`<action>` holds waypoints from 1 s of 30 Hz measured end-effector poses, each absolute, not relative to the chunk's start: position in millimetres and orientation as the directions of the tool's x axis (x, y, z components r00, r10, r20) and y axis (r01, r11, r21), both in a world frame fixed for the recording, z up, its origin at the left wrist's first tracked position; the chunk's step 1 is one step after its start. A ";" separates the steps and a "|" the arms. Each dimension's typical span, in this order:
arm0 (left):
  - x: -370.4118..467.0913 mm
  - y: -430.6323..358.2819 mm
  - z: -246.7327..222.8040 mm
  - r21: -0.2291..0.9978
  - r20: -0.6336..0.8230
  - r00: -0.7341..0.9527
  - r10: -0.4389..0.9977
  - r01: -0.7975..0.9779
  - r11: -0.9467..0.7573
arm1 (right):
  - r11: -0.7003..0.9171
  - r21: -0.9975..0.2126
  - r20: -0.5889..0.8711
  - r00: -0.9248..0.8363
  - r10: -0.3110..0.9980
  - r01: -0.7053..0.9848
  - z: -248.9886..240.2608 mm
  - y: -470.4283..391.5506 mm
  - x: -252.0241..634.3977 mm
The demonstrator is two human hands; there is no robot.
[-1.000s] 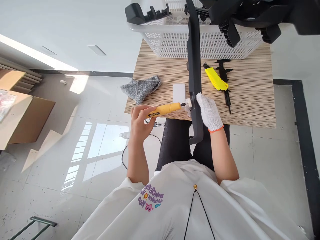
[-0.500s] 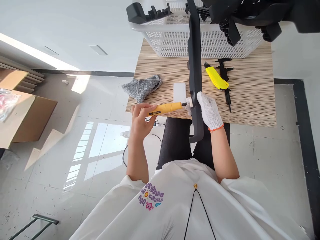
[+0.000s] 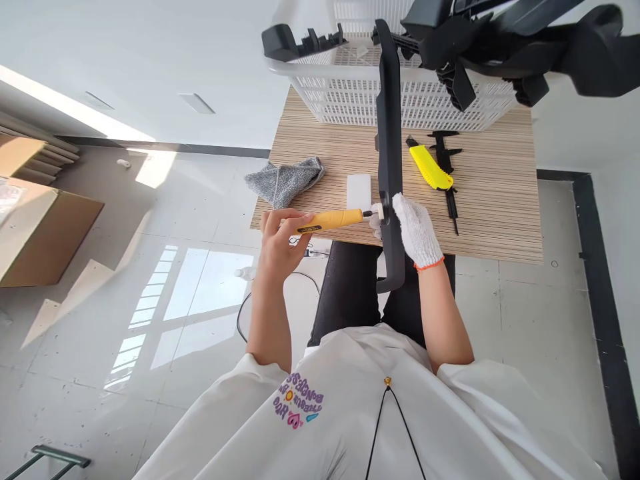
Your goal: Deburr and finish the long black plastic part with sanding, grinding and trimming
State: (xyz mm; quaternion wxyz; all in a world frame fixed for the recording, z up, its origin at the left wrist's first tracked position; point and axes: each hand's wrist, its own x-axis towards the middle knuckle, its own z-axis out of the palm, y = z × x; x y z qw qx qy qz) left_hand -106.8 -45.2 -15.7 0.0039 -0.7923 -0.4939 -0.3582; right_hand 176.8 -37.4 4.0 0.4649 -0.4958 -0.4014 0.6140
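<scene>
My bare left hand (image 3: 284,241) is closed round a yellow pen-shaped rotary tool (image 3: 333,221). The pale round tip of the tool (image 3: 379,211) meets the left side of a long black plastic trim piece (image 3: 391,127). A white knit glove with an orange cuff covers my right hand (image 3: 418,228), which grips that trim piece near its lower end. Some gloved fingertips show on the far side of the piece, behind the tool's tip; the rest is hidden. The piece stretches from above my lap over the table towards the basket.
On the wood-grain table (image 3: 340,148) lie a grey cloth (image 3: 286,181), a white block (image 3: 359,191), a yellow utility knife (image 3: 430,167) and a black caliper (image 3: 445,160). A white basket (image 3: 345,97) holds several black plastic parts (image 3: 500,53) that overhang its rim. A cardboard box (image 3: 55,227) stands at left.
The whole view has shifted slightly, so the table and basket appear a little lower. Both hands keep their holds, and the tool's tip stays against the trim piece.
</scene>
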 end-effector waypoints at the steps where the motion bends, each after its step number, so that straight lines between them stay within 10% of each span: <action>1: -106.0 -44.7 -14.8 0.339 0.586 0.260 0.768 0.781 -0.524 | -0.235 -0.957 -0.227 -0.068 0.972 -0.171 4.5 -37.4 176.5; 30: -90.5 -40.8 -6.8 0.411 0.540 0.140 0.830 0.817 -0.405 | -0.241 -0.923 -0.220 -0.103 0.970 -0.299 11.0 -37.3 171.5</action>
